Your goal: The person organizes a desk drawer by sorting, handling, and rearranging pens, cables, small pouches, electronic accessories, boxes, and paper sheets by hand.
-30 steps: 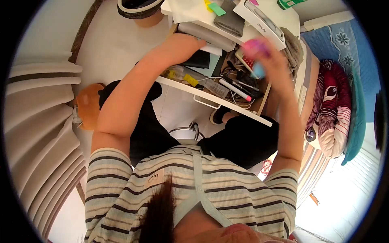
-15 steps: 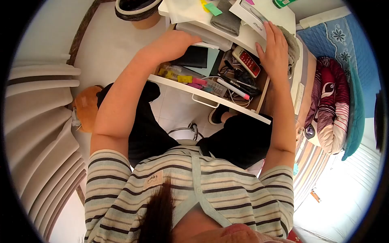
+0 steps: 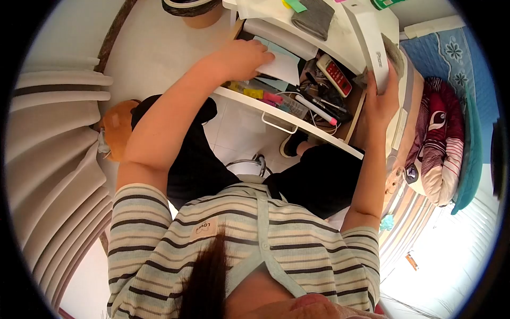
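Note:
My left hand (image 3: 244, 59) is over the open drawer (image 3: 287, 123), its fingers closed on the edge of a white card or folded paper (image 3: 281, 69). Beneath that lies a pale green-blue sheet (image 3: 289, 56). On the right, my right hand (image 3: 383, 98) grips the lower end of a white iPhone box (image 3: 370, 45), which is tipped up on its narrow side. Inside the drawer are a white-and-red calculator-like device (image 3: 334, 75), a white marker with a pink end (image 3: 316, 109), a pink highlighter (image 3: 272, 98), dark pens and tangled cables.
A grey folded cloth (image 3: 313, 18) and a green sticky note (image 3: 296, 5) lie on the white desktop (image 3: 265, 11). A lined bin (image 3: 199, 13) stands to the left. At the right are a bed with a maroon plush (image 3: 433, 141) and a teal cushion (image 3: 467, 154).
My right hand has taken hold of the iPhone box and tipped it up off the desktop. My left hand has turned the white card, so its flat face shows. The view has shifted slightly.

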A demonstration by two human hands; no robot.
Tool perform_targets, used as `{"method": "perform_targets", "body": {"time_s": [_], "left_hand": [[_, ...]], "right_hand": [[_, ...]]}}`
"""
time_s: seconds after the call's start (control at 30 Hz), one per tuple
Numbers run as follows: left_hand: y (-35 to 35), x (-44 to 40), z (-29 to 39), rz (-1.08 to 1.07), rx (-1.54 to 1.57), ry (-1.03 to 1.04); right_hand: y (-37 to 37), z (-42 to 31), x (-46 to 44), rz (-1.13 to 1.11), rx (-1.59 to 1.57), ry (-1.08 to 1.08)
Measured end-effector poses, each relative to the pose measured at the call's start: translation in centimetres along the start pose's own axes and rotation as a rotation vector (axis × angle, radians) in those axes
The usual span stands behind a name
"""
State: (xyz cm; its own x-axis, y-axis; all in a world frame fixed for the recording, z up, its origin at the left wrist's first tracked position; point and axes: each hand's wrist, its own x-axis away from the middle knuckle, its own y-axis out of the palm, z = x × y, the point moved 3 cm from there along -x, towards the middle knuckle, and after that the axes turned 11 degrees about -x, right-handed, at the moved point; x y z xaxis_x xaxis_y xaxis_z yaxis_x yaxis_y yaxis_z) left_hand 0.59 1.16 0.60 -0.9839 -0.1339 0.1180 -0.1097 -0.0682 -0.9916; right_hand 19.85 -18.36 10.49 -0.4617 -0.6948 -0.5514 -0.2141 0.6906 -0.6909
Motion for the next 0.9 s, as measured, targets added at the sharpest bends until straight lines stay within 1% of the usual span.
{"method": "perform_targets", "body": {"time_s": [0.07, 0.1, 0.13, 0.17, 0.27, 0.33, 0.37, 0.4, 0.43, 0.47, 0.53, 0.67, 0.73, 0.77, 0.83, 0.87, 0.9], "left_hand": [[1.5, -0.3, 0.2, 0.007, -0.038, 0.008], [1.9, -0.3, 0.3, 0.008, -0.109, 0.008], [2.2, -0.4, 0.3, 0.008, -0.181, 0.007], [2.5, -0.6, 0.4, 0.002, -0.185, 0.005], [2.8, -1.4, 0.0, -0.034, -0.269, -0.003], [2.4, -1.6, 0.0, -0.075, -0.212, 0.017], [2.3, -1.6, 0.1, -0.08, -0.223, 0.026], [1.7, -1.3, 0.3, -0.075, -0.142, 0.01], [1.3, -1.3, 0.5, -0.071, -0.059, -0.003], [1.5, -1.4, 0.4, -0.077, -0.065, 0.012], [1.4, -1.5, 0.2, 0.004, -0.005, -0.005], [1.1, -1.6, 0.8, -0.048, -0.082, -0.021], [1.2, -1.4, 0.9, 0.028, -0.084, 0.012], [1.5, -1.4, 0.8, 0.029, -0.08, 0.015], [1.7, -1.6, 0.6, 0.066, -0.138, 0.064], [1.8, -1.8, 0.5, 0.07, -0.136, 0.063], [1.4, -1.8, 0.5, 0.083, -0.129, 0.064]], "right_hand": [[-0.8, 0.0, 1.7, 0.045, -0.087, 0.013], [-1.2, -0.1, 2.4, 0.046, -0.089, 0.014], [-1.4, -0.2, 3.1, 0.021, -0.108, 0.034], [-1.5, -0.1, 3.8, -0.004, -0.129, 0.057], [-1.3, 0.5, 6.3, 0.0, -0.155, 0.054], [-1.0, 1.2, 7.8, 0.017, -0.182, 0.065], [-0.8, 1.4, 8.3, -0.017, -0.219, 0.074], [-0.7, 1.3, 8.7, -0.052, -0.253, 0.083], [-0.7, 0.7, 8.7, -0.074, -0.327, 0.144], [-0.4, 1.1, 9.3, -0.109, -0.422, 0.289], [0.3, 2.0, 9.8, -0.144, -0.46, 0.311], [1.5, 3.4, 9.6, -0.151, -0.564, 0.291], [1.6, 3.6, 9.5, -0.198, -0.737, 0.544], [1.6, 3.7, 9.6, -0.197, -0.733, 0.546], [1.8, 4.2, 9.7, -0.167, -0.866, 0.577], [2.1, 4.8, 9.9, -0.168, -0.863, 0.575], [2.3, 4.9, 9.7, -0.158, -0.824, 0.491]]}}
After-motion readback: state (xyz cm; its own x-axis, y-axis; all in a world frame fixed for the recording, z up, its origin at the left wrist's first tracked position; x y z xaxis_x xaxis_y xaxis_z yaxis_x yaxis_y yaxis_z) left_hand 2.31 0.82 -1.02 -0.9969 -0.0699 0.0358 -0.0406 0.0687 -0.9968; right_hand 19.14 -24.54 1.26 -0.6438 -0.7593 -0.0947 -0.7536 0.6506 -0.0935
